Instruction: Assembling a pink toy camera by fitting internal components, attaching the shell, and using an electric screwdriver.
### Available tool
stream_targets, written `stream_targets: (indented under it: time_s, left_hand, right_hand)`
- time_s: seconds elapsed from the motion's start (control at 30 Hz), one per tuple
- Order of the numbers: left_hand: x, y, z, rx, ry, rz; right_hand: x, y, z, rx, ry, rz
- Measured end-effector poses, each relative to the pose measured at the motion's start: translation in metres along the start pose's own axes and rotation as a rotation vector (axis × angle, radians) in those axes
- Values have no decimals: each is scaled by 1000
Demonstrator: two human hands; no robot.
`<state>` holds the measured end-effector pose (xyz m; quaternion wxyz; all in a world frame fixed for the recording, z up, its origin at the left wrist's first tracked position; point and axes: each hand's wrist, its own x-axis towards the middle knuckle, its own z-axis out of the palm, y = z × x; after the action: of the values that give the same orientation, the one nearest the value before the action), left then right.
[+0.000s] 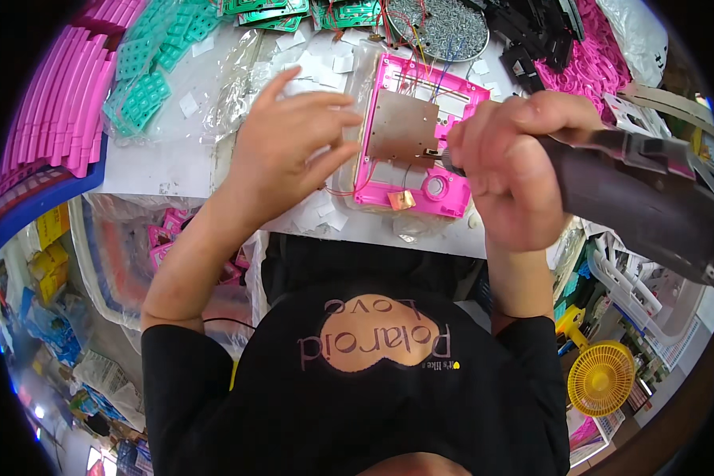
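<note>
Right hand (509, 163) fisted round screwdriver (635, 190); left hand (289, 147) spread flat.

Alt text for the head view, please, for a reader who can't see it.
Seen from above, a person's right hand holds a dark electric screwdriver with its tip at a brown circuit board in a pink plastic housing, while the left hand rests beside it on a white table.

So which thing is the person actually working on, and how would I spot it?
Start at the white worktable. Between the left hand and right hand lies a pink plastic case, open, with a brown board inside. Unlike the stacked pink parts nearby, it has wires and lies alone.
</note>
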<state>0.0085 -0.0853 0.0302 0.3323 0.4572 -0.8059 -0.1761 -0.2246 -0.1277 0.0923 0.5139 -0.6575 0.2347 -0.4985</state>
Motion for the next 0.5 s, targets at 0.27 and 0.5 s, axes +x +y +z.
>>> stream_targets:
  time_s: [0.27,0.5]
  left_hand:
    - [1,1,6,135,-69,347]
    - [8,9,-2,249,-228,421]
  right_hand:
    - [-7,21,11,125,36,47]
    - [-11,28,16,151,5,49]
